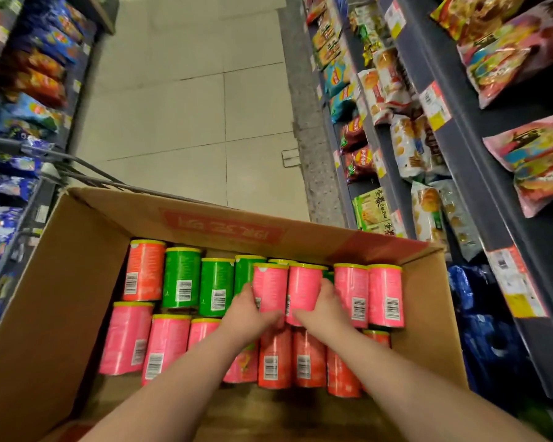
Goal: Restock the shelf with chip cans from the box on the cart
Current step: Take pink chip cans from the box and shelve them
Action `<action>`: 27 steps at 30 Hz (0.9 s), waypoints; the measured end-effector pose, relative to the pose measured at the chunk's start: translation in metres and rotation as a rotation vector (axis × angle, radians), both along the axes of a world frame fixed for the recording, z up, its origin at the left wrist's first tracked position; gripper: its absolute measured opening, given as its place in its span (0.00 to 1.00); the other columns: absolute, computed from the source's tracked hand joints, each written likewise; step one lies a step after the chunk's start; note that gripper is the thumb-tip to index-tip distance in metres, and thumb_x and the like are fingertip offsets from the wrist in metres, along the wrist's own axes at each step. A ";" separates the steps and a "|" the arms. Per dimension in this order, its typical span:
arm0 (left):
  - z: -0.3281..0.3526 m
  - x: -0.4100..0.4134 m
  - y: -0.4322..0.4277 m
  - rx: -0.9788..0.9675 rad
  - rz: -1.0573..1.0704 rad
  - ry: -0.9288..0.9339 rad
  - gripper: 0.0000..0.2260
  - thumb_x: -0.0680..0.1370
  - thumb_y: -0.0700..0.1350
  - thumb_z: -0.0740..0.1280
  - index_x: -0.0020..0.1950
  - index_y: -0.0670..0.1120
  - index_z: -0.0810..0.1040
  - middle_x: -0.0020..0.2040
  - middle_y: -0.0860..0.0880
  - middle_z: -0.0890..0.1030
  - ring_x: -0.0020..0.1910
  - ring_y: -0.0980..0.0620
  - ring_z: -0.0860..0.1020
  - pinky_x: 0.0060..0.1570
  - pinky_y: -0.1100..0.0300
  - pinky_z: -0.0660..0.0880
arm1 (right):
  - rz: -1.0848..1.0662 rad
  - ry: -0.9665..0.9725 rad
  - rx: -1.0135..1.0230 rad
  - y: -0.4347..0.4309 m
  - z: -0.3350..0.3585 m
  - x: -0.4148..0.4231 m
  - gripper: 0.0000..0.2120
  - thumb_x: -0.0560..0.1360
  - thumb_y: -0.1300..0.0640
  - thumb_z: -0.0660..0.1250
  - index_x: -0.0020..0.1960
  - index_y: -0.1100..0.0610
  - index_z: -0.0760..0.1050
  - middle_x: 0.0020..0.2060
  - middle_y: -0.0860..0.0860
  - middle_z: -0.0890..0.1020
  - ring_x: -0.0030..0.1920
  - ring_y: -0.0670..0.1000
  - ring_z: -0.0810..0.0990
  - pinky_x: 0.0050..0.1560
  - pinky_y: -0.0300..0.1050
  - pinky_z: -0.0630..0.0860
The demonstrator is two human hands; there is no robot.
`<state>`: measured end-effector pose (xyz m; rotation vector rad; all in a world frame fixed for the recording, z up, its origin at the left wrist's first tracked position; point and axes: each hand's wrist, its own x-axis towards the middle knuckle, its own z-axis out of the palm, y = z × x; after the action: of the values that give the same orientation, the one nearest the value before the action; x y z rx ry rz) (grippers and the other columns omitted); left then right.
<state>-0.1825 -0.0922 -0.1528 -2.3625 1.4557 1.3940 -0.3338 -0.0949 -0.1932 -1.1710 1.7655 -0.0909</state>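
Note:
An open cardboard box (77,282) on the cart holds several pink, green and orange chip cans with yellow lids. My left hand (248,311) grips one pink can (270,288) in the middle of the box. My right hand (324,309) grips the pink can (304,288) right beside it. Both cans stand slightly higher than their neighbours. Three green cans (182,277) lie to the left, and two more pink cans (369,293) lie to the right. The shelf (460,129) on the right holds snack bags.
A second shelf (23,100) of chip bags lines the left side of the aisle. The cart's wire frame (77,173) shows beyond the box's far left corner. A tiled floor (189,106) stretches ahead between the shelves. Blue bags (479,330) sit low on the right.

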 end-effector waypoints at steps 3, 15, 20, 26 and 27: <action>-0.009 -0.002 0.000 0.038 0.075 0.013 0.27 0.72 0.50 0.73 0.66 0.43 0.68 0.59 0.45 0.78 0.57 0.46 0.78 0.55 0.58 0.72 | -0.097 -0.055 0.040 -0.005 -0.008 0.003 0.40 0.68 0.50 0.74 0.71 0.58 0.57 0.62 0.57 0.75 0.60 0.58 0.77 0.59 0.50 0.74; -0.018 -0.003 0.007 0.039 0.215 -0.005 0.30 0.65 0.52 0.78 0.60 0.43 0.70 0.54 0.45 0.79 0.51 0.47 0.79 0.51 0.54 0.76 | -0.154 -0.122 0.095 -0.003 -0.009 0.004 0.40 0.66 0.51 0.75 0.71 0.55 0.57 0.62 0.55 0.74 0.59 0.58 0.77 0.58 0.50 0.74; -0.001 -0.002 0.019 -0.010 0.238 0.041 0.27 0.66 0.49 0.78 0.58 0.45 0.67 0.51 0.47 0.78 0.46 0.49 0.78 0.46 0.58 0.72 | -0.223 -0.229 0.097 0.008 0.008 -0.001 0.39 0.68 0.53 0.73 0.72 0.54 0.58 0.62 0.54 0.74 0.59 0.55 0.76 0.57 0.46 0.73; 0.024 -0.002 0.035 -0.055 0.212 0.122 0.40 0.52 0.61 0.73 0.59 0.46 0.67 0.51 0.48 0.80 0.47 0.49 0.80 0.53 0.50 0.78 | -0.305 -0.329 0.076 0.029 0.035 -0.006 0.36 0.70 0.55 0.72 0.72 0.53 0.58 0.62 0.54 0.74 0.59 0.54 0.76 0.59 0.47 0.73; 0.028 -0.002 0.039 -0.058 0.194 0.128 0.40 0.53 0.62 0.73 0.59 0.47 0.66 0.51 0.48 0.79 0.48 0.49 0.80 0.53 0.50 0.78 | -0.318 -0.337 0.061 0.034 0.041 -0.007 0.36 0.70 0.55 0.72 0.72 0.53 0.58 0.62 0.54 0.74 0.59 0.54 0.75 0.60 0.47 0.73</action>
<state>-0.1845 -0.0534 -0.1247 -2.5546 1.3421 1.5942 -0.3403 -0.0608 -0.1525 -0.7706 1.6239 -0.3979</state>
